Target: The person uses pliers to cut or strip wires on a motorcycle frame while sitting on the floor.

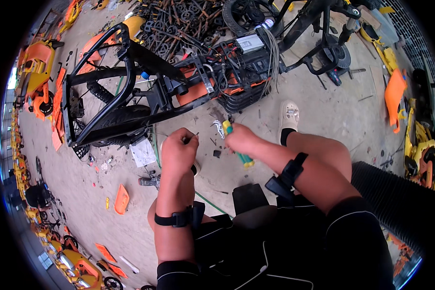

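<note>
My right hand (241, 139) is closed around a hand tool with a green-and-yellow handle (246, 159). Its short dark tip points away from me, and my fingers cover too much to tell its kind. Left of it, my left hand (179, 147) is closed, thumb against fingers, with a small dark thing at the fingertips that I cannot make out. Beyond both hands lies a stripped black vehicle frame (145, 118) with orange parts, wires and a battery-like box (250, 43). A crumpled silvery-white piece (218, 128) is beside the tool's tip.
A heap of rusty metal parts (171, 24) lies behind the frame. A wheel (340, 50) stands at the right, near orange and yellow panels (395, 96). A power tool (150, 181), a paper sheet (143, 152) and an orange piece (122, 199) lie on the floor at the left.
</note>
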Demonstrator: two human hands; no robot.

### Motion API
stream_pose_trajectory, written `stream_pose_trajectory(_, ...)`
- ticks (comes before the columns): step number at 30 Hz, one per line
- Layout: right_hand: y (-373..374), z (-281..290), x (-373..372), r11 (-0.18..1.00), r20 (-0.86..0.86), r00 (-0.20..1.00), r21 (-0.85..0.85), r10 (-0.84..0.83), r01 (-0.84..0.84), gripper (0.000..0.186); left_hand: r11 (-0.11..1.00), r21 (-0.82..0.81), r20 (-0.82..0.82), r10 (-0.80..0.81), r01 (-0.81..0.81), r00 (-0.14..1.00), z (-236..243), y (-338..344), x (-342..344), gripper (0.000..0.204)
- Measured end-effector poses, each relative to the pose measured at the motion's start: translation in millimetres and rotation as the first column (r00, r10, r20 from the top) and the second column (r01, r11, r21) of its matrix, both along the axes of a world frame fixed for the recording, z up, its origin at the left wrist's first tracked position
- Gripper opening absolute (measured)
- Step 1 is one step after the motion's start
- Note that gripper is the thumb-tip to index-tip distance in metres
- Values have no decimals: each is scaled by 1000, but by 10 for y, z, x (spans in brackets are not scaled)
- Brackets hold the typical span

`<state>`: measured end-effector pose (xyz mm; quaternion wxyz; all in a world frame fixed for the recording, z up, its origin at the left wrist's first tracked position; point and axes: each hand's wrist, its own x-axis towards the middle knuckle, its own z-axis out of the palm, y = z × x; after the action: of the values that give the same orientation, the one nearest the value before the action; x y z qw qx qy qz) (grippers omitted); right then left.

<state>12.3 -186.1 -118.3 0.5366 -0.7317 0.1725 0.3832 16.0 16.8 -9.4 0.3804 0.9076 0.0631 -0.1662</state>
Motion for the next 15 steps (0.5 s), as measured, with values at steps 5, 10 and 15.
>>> stream_pose_trajectory(5,-126,328,234,962,-66,960,-18,272,-274,26,998,-60,35,35,-33,999,-33,110,82,16)
stream_pose_trajectory(10,-27,362,291,939,-80,937,-20,340,-343,29,1000,25,27,-18,17,999,-133,34,262,20)
stream_pose_trajectory(15,-7,447,412,907,-98,907,-64,409,-415,29,990,127,-80,-56,66,995,-175,-12,434,24)
